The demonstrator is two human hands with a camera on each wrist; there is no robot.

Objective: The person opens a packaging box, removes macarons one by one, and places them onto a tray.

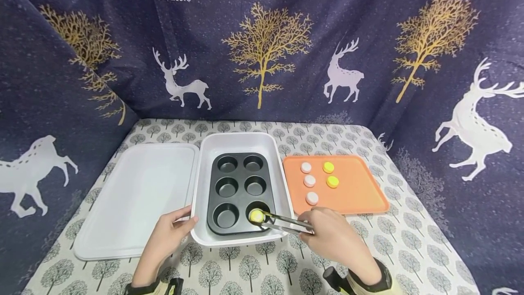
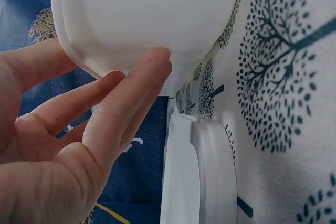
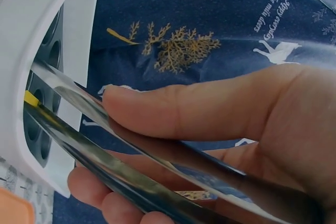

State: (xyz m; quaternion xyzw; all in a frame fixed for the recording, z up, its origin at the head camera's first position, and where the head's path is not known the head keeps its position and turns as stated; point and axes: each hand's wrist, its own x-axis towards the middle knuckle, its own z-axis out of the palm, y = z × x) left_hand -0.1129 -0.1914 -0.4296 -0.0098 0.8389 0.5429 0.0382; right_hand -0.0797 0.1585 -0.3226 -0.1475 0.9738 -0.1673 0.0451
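Observation:
My left hand [image 1: 169, 231] pinches the left rim of a white rectangular tub [image 1: 221, 241] near its front corner, thumb over the edge and fingers against the outer wall. Inside the tub lies a dark muffin pan [image 1: 241, 197] with two columns of round cups. My right hand [image 1: 333, 236] grips metal tongs [image 3: 94, 159] between thumb and fingers. The tongs reach over the tub's front right corner, their tips around a small yellow round piece [image 1: 256, 216] at the front right cup. The other cups hold nothing.
To the right, an orange tray [image 1: 356, 195] carries three pale pink round pieces [image 1: 309, 180] and two yellow ones [image 1: 332, 181]. A white tray or lid [image 1: 135, 195] lies left of the tub. A dark curtain [image 1: 294, 104] stands behind the tree-patterned tablecloth [image 1: 209, 272].

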